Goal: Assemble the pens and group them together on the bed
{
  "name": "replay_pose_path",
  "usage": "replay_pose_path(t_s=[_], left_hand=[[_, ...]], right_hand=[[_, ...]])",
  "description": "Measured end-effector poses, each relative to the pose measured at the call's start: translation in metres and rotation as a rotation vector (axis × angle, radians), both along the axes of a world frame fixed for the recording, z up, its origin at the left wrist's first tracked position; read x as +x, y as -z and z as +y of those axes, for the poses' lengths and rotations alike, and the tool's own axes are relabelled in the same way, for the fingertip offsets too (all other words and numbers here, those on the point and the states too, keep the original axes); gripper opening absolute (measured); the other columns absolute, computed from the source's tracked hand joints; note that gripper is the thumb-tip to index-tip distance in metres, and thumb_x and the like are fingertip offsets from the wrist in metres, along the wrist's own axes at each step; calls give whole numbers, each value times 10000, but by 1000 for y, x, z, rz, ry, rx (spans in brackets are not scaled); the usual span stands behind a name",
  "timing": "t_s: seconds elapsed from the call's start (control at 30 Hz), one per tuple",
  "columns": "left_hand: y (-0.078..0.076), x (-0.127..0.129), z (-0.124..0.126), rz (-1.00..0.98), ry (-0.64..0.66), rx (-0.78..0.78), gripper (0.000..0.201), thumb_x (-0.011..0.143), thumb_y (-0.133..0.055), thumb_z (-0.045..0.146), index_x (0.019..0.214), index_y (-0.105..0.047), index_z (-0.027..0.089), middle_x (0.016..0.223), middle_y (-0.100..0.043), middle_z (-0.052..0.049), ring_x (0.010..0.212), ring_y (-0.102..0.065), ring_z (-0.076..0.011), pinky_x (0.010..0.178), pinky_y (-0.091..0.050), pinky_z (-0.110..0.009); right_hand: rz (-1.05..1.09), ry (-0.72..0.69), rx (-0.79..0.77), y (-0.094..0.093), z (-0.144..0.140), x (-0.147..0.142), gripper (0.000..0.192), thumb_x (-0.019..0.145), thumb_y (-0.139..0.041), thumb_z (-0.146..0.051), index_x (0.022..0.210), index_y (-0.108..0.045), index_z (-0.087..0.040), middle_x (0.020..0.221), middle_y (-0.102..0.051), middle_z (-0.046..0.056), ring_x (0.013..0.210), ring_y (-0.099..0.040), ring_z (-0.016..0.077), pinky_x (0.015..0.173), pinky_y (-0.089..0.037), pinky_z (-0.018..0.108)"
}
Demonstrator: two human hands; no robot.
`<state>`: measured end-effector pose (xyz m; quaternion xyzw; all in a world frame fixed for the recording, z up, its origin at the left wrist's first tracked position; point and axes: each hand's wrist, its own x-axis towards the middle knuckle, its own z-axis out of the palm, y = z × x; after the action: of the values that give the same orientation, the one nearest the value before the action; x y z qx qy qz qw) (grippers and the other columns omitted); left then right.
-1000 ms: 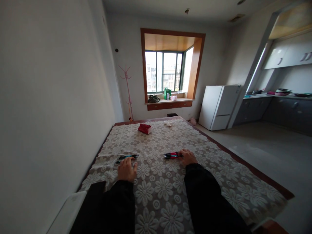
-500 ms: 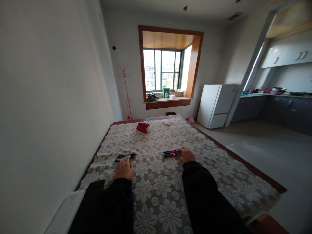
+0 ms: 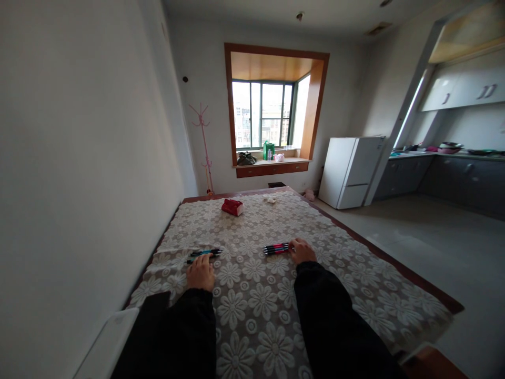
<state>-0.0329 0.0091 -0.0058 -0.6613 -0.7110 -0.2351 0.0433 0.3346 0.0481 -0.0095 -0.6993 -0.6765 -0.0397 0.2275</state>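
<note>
Two small groups of pens lie side by side on the floral tablecloth (image 3: 251, 326). My left hand (image 3: 200, 272) rests by the left group of black and teal pens (image 3: 205, 252), its fingers stretched forward and apart over the near side of them. To the right, several black pens with red and blue parts (image 3: 275, 248) lie close together in a row, pointing left. My right hand (image 3: 303, 251) has its fingers closed around their right ends, which it partly hides. Both forearms are in black sleeves.
A red tissue pack (image 3: 232, 207) and a small white item (image 3: 270, 200) lie farther back on the table. A black and white object (image 3: 108, 342) stands at the near left. The wall (image 3: 98, 158) runs along the left side. A white fridge (image 3: 349, 171) stands beyond.
My left hand has shifted very slightly to the left, and the pens beside it sit a little differently. The right pens are slightly turned or realigned under my right hand, which stays in place.
</note>
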Motion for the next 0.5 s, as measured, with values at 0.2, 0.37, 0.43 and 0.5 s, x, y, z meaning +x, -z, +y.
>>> replay_pose_path(t_s=[0.2,0.37,0.43,0.5], left_hand=[[-5,-5,-1,39,-53,-20,380,800,-482,146,1150,-600,229,1139,-620,-94,1095,-480,-288,893,-373,-452],[-10,-6,-1,33,-43,-68,312,798,-516,169,1069,-641,261,1093,-628,-77,1086,-473,-280,908,-334,-460],[-12,-6,-1,28,-39,-90,265,804,-527,187,1016,-661,272,1075,-629,-67,1075,-482,-278,910,-326,-462],[-14,-4,-2,19,-35,-106,226,803,-543,204,975,-669,278,1060,-633,-59,1062,-495,-276,912,-325,-462]], right_hand=[[5,-4,14,0,-1,1,78,835,-560,-183,826,-633,-210,933,-590,43,920,-523,177,737,-339,251],[-2,5,7,2,1,1,79,838,-557,-177,838,-629,-209,936,-591,45,902,-522,174,730,-334,253],[-3,7,8,2,1,1,73,830,-564,-174,833,-628,-208,934,-593,41,894,-522,174,727,-332,253],[4,7,6,1,1,0,69,824,-568,-172,825,-628,-208,927,-595,38,891,-523,174,724,-332,252]])
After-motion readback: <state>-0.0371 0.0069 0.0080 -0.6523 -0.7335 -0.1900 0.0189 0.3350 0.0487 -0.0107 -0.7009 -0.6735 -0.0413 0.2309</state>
